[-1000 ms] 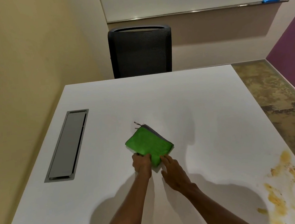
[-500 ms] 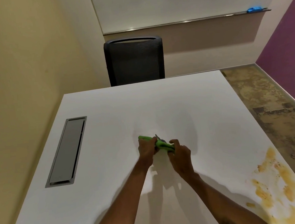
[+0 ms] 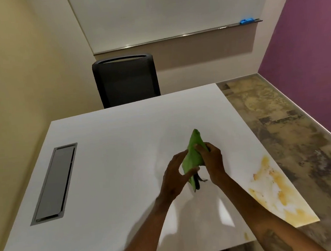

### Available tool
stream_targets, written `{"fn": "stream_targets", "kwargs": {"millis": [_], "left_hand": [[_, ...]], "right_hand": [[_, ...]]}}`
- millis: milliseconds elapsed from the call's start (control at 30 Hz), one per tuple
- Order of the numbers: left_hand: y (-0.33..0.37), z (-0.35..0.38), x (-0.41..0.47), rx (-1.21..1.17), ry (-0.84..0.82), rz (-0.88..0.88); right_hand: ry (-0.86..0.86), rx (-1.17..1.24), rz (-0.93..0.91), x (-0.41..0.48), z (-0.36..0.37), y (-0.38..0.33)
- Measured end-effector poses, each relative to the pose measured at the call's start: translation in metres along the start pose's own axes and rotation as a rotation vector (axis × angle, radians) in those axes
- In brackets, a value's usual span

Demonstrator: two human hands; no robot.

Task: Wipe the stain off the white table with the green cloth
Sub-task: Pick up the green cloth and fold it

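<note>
Cloth first: the green cloth [image 3: 194, 156] is up off the white table [image 3: 112, 170], held in the air between both hands, bunched into a long folded shape that points away from the person, with a dark edge hanging out at its lower end. The left hand [image 3: 175, 175] pinches the cloth's lower part between thumb and curled fingers. The right hand [image 3: 211, 160] is wrapped around the upper middle of the cloth, fingers closed over the fabric. Both hands are above the tabletop, roughly over its right-centre area, and their shadows fall on the surface below.

The stain [image 3: 276, 191] is a yellow-orange smear along the table's right edge near the person, spreading toward the near right corner, well apart from the cloth and hands. A smaller yellow spot lies near the front edge.

On the left side of the table sits a long grey cable hatch [image 3: 55, 183], set flush in the top. Beyond the far edge stands a black mesh chair [image 3: 126, 79], and behind it a whiteboard [image 3: 170, 10] with a blue eraser [image 3: 247, 20] on its ledge.
</note>
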State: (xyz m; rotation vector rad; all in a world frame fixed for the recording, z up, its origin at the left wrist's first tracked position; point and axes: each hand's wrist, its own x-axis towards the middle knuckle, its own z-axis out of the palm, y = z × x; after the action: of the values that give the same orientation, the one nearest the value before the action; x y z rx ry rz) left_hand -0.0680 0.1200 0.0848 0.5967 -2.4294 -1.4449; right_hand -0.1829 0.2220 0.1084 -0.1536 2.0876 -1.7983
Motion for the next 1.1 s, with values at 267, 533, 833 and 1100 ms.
{"fn": "stream_targets", "kwargs": {"millis": [267, 533, 833, 1100], "left_hand": [[0.042, 0.094, -0.025, -0.003, 0.006, -0.016], [0.095, 0.172, -0.045, -0.044, -0.131, 0.002], [0.13, 0.237, -0.088, 0.184, -0.695, 0.196], [0.106, 0.262, -0.11, 0.065, -0.644, 0.249]], "right_hand": [[-0.027, 0.155, 0.037, -0.027, -0.077, -0.001], [-0.083, 0.213, -0.021, -0.073, -0.154, 0.037], [0.252, 0.539, 0.185, -0.109, -0.25, 0.103], [0.595, 0.444, 0.27, -0.133, -0.278, 0.135]]}}
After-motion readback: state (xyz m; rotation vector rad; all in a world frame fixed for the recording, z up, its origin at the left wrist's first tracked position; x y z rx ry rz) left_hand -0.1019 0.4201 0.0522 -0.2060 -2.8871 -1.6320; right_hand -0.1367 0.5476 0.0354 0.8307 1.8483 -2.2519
